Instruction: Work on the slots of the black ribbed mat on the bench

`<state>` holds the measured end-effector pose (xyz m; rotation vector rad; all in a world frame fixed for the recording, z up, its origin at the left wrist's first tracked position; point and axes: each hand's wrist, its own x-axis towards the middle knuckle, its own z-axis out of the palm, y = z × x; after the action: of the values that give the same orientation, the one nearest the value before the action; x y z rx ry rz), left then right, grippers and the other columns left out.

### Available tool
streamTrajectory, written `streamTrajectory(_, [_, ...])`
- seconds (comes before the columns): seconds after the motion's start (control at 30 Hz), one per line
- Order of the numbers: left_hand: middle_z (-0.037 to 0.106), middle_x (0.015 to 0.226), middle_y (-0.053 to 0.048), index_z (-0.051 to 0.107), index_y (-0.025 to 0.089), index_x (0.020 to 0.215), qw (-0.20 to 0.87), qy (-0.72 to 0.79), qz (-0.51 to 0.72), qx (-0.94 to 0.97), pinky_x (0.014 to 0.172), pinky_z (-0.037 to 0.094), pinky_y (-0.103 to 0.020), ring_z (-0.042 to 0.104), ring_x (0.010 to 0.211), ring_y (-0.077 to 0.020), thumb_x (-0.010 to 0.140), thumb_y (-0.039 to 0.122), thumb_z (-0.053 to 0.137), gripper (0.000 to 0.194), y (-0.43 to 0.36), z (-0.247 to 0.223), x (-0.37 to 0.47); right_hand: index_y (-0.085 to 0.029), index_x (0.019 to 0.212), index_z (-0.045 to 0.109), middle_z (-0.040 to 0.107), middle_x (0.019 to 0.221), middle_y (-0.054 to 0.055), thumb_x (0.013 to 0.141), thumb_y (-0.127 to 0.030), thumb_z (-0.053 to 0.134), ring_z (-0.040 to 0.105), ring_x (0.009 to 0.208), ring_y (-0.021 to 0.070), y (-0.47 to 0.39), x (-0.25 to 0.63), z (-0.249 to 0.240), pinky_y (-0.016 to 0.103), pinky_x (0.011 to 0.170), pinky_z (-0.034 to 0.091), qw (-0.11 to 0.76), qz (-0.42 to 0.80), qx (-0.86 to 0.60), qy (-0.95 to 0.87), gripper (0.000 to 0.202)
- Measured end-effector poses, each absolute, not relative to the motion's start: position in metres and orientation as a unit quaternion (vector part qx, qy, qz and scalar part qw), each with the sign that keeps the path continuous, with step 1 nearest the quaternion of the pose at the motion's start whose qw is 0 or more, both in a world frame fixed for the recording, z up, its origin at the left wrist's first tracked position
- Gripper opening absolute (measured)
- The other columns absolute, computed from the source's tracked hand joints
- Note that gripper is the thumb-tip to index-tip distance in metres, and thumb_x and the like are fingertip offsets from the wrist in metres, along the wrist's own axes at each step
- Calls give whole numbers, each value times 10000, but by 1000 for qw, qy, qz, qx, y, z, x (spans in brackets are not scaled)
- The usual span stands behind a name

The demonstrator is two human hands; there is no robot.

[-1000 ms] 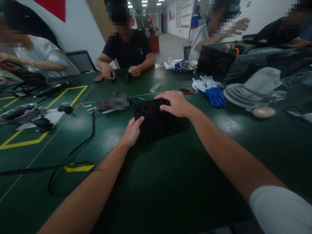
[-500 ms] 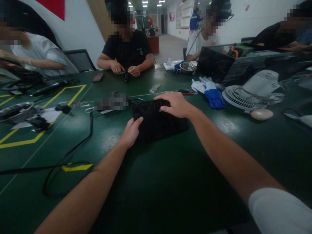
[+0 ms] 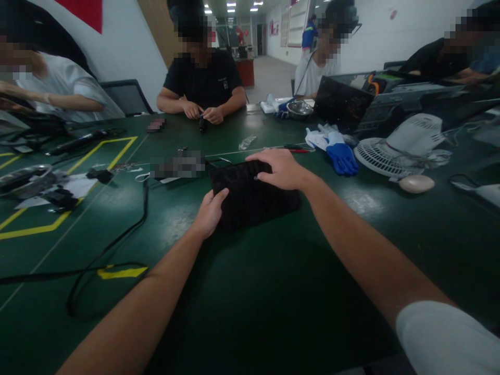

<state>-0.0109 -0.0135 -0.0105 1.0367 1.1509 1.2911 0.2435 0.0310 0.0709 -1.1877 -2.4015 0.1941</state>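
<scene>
A flat, dark black rectangular piece (image 3: 258, 200), with a fabric-like look and faint seams, lies slightly askew in front of me on the green table (image 3: 281, 291). My left hand (image 3: 211, 211) grips its left edge, thumb on top and the other fingers mostly hidden beneath. Over the far edge, towards the right, my right hand (image 3: 279, 167) holds it with the fingers bent along the top and the thumb by a small shiny spot. The piece is too dark to tell exactly what it is.
Blue-and-white gloves (image 3: 339, 153), a white fan (image 3: 406, 146) and a beige oval object (image 3: 416, 183) lie to the right. A metal bowl (image 3: 300, 109) stands farther back. A black cable (image 3: 128, 226) and yellow tape (image 3: 123, 273) are at left. Several people sit around the table.
My hands and the black piece hold nearly the same places. The view has shifted very slightly, and the hands of the person opposite have moved a little around a small black item.
</scene>
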Motion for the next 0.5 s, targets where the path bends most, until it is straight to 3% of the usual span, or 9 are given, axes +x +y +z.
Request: streamTrajectory(0.5, [857, 1102, -142, 808, 179, 1046, 531, 482, 545, 435, 1192, 588, -544, 776, 1268, -387, 838, 406, 819, 308, -14, -9, -10, -259, 1551, 666, 704, 1546, 107, 927, -356, 670, 609, 1428, 354, 32, 245, 70, 544, 1240, 357, 226, 73, -427, -873, 632])
